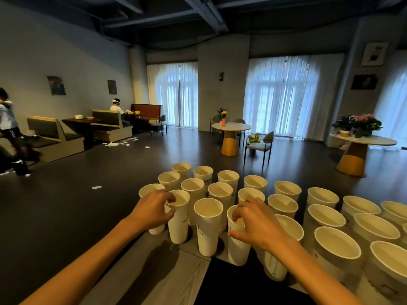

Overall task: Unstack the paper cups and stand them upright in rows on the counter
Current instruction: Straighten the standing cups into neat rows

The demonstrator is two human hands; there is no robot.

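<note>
About twenty-three white paper cups (208,225) stand upright, mouths open, in slanting rows on the grey surface (176,276); the exact count is uncertain because the rows run out past the right edge of the view. The rows begin at the surface's left edge and stretch toward its right, cups touching or just beside one another.

The left hand (152,211) grips a cup (178,219) at the left end of the near row, fingers (169,198) curled over its rim and thumb against its wall. Another cup (150,190) stands just behind that hand, close to the left edge. The right hand (256,223) holds a second cup (236,245) at the near edge, fingers hooked over the rim and thumb pressed on its side. One cup stands between the two held ones.

Bare surface lies only in a strip at the near left corner, under the forearms. A dark panel (237,282) sits below the near edge.
</note>
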